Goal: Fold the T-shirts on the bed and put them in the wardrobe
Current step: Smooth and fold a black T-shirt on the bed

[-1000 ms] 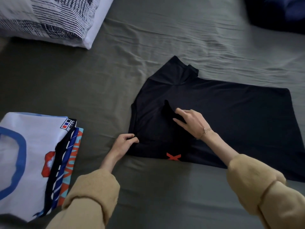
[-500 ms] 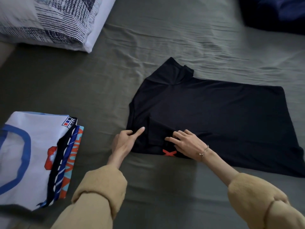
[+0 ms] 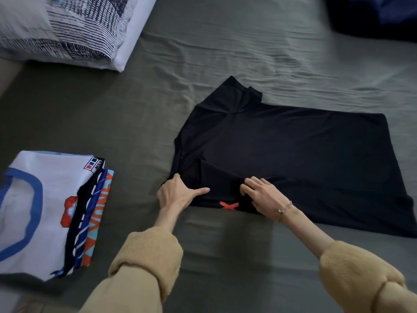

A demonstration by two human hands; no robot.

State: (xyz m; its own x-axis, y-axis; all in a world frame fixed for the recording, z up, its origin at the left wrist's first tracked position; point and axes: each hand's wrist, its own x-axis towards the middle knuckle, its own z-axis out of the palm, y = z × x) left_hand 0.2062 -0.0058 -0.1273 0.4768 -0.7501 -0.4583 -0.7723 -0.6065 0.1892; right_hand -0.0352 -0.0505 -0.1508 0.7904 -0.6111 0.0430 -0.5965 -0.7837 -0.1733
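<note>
Black T-shirt (image 3: 282, 150) lies flat; left hand (image 3: 178, 195) presses it open-fingered, right hand (image 3: 261, 195) fingers pinch its folded sleeve.

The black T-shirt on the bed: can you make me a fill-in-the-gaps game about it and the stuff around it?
1. The small cross printed near the front edge of the black T-shirt is ____ in colour.
2. Both hands, the left hand and the right hand, rest on the ____ T-shirt.
3. The pile of folded shirts has a ____ shirt with blue trim on top.
4. The bracelet is on the ____ wrist.

Missing words: red; black; white; right
</note>
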